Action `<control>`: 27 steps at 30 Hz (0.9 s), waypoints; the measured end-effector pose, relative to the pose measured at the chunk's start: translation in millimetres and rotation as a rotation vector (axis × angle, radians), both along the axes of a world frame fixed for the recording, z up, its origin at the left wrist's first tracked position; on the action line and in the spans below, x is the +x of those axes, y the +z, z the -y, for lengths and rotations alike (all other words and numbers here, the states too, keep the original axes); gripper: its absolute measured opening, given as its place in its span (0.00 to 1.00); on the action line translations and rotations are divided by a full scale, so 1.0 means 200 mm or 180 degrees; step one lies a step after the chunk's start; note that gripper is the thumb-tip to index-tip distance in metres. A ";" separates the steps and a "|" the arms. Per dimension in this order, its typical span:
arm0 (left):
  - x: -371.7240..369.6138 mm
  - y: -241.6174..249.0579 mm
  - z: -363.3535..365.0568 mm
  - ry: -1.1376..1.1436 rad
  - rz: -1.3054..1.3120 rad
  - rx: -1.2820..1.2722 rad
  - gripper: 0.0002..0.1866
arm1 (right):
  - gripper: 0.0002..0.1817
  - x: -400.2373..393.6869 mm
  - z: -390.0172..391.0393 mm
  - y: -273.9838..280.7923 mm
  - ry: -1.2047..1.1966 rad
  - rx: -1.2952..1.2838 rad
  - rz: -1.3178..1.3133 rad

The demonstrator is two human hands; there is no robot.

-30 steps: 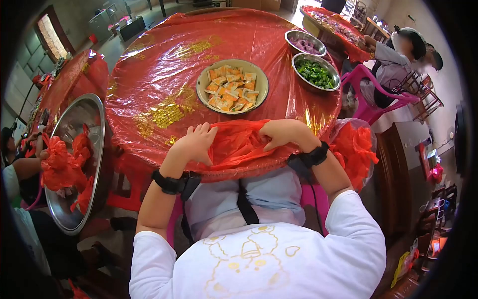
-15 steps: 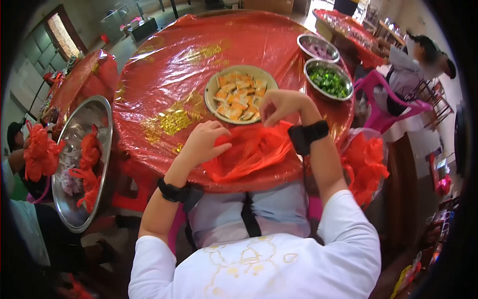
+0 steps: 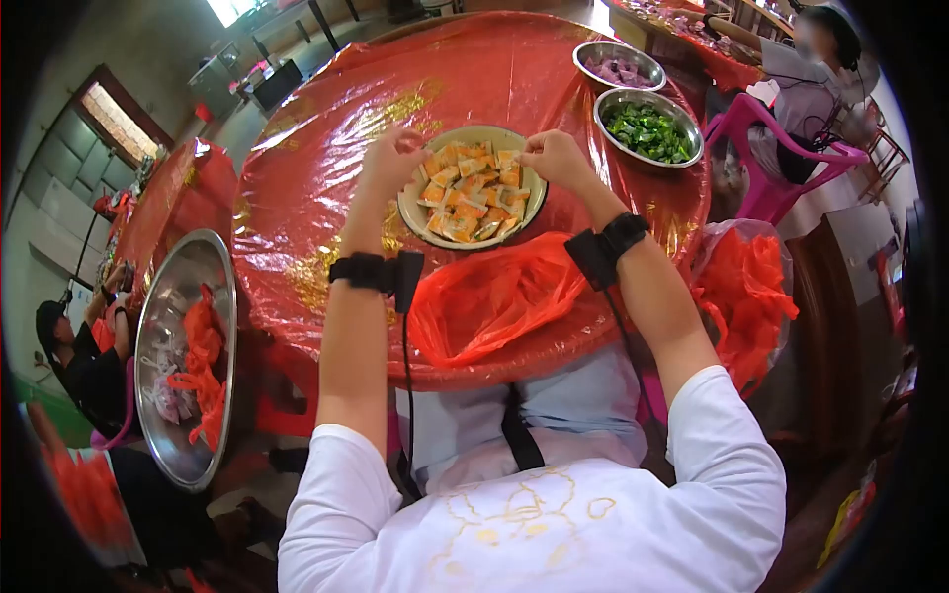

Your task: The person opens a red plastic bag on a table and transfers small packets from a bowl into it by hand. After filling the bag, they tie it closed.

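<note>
A cream bowl (image 3: 408, 210) full of small orange packets (image 3: 473, 188) stands on the round table with its red plastic cover (image 3: 326, 128). My left hand (image 3: 390, 158) is at the bowl's left rim, fingers curled together. My right hand (image 3: 554, 158) is at the upper right rim, fingertips pinched over the packets. Whether either hand grips a packet is hidden. A loose red plastic bag (image 3: 494, 296) lies open on the table's near edge between my forearms, with neither hand touching it.
Two steel bowls stand at the far right, one with chopped greens (image 3: 647, 128), one with purple pieces (image 3: 618, 71). A clear sack of red bags (image 3: 746, 296) hangs at my right. A large steel basin (image 3: 183, 356) is at the left, beside a seated person (image 3: 69, 346). Another person sits by a pink chair (image 3: 781, 168).
Both hands let go of the red bag and moved forward to the bowl of packets. The bag stays on the table edge.
</note>
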State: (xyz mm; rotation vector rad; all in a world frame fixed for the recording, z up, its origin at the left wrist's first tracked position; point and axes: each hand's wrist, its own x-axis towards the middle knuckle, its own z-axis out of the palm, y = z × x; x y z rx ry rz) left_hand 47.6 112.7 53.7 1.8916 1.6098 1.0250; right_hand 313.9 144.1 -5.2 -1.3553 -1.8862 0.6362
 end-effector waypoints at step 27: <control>0.12 0.21 0.48 -0.1124 -0.0290 0.0428 0.09 | 0.12 0.00 0.03 0.02 0.0046 0.0098 0.0445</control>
